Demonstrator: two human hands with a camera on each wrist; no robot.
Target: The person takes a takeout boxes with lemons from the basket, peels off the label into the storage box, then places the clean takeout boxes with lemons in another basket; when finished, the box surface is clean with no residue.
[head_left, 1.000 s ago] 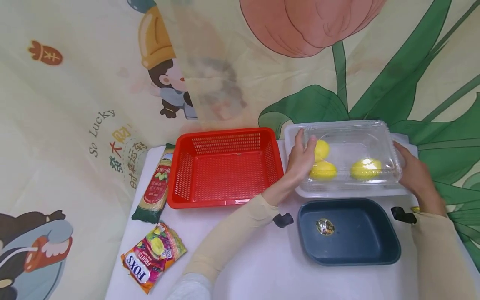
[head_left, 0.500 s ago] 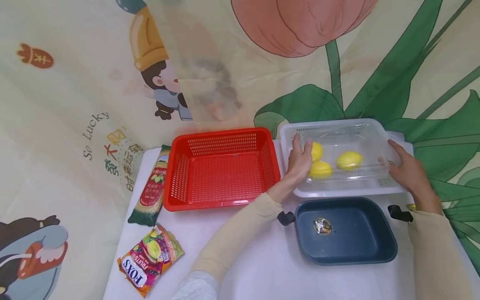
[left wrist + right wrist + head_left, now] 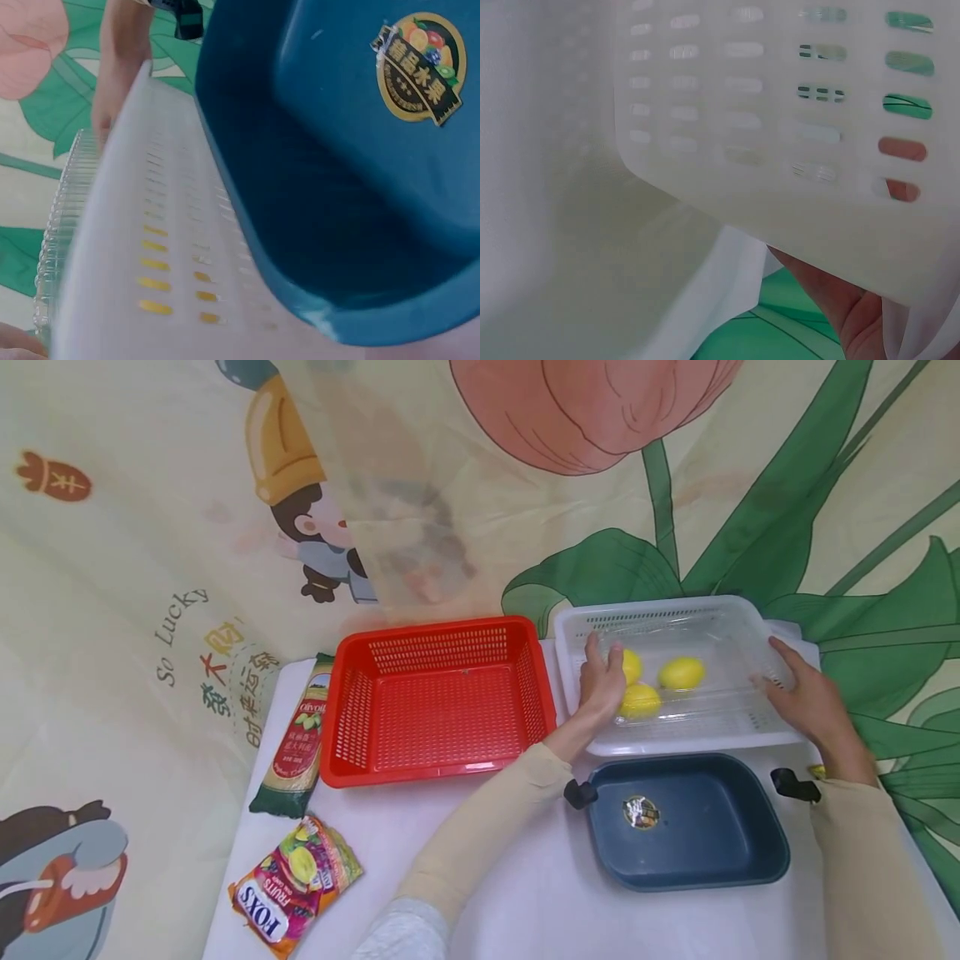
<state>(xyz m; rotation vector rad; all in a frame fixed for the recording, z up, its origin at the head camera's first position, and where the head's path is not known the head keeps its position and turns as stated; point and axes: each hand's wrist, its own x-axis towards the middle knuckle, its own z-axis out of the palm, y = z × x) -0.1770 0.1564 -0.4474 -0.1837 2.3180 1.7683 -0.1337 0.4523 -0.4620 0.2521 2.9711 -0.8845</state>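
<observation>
A clear plastic box is inside the white slotted basket, at the right of the table in the head view. My left hand holds its left end, and my right hand grips its right end. Three yellow lemons show through the clear plastic; whether they lie in it or under it I cannot tell. In the left wrist view, the ribbed edge of the box stands above the basket rim. The basket wall hides most of my right hand in the right wrist view.
Directly in front of the white basket is a dark blue basin with a round sticker. To its left sits a red basket. A pasta packet and a Fox's candy bag lie at the table's left. A printed cloth hangs behind.
Both hands have lowered the clear box into the white basket, and the right hand has shifted a little left. The right-hand lemon appears farther left and back. The whole view has drifted slightly.
</observation>
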